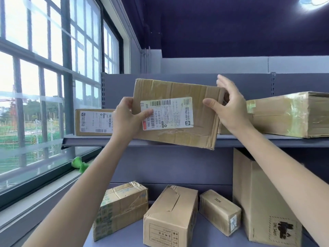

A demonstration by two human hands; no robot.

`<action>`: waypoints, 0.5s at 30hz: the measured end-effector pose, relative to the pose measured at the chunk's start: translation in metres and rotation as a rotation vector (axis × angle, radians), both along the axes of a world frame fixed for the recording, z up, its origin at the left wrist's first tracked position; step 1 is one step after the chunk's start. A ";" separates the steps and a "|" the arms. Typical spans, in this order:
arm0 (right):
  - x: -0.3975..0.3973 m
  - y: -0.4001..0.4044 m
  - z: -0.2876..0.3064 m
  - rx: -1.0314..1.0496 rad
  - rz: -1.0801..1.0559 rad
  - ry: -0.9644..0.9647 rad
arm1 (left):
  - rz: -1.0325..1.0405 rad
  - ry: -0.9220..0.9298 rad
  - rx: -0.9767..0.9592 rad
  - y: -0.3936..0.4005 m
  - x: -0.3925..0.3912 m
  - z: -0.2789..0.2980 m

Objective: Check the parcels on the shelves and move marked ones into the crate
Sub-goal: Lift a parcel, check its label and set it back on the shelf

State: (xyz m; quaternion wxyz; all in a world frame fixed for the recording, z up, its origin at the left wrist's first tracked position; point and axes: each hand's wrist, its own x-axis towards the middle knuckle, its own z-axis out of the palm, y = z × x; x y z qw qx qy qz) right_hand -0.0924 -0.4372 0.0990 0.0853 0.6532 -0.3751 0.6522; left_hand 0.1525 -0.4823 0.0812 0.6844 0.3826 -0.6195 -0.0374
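A flat brown cardboard parcel (179,93) with a white shipping label (170,113) is held up in front of the upper shelf (85,140), tilted, label facing me. My left hand (126,118) grips its left edge, thumb on the label. My right hand (229,107) pinches its right edge between thumb and fingers. No crate is in view.
On the upper shelf a labelled parcel (92,122) stands at the left and a taped parcel (292,113) lies at the right. The lower shelf (135,227) holds three small boxes and a tall box (263,202). A window wall (44,86) runs along the left.
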 end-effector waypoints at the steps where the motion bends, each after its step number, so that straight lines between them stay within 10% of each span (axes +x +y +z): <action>1: 0.003 -0.003 0.001 0.034 0.013 -0.009 | 0.010 -0.005 0.026 -0.003 0.000 -0.004; 15: 0.016 -0.060 -0.043 0.333 -0.057 0.015 | 0.033 -0.305 0.106 -0.050 -0.011 -0.029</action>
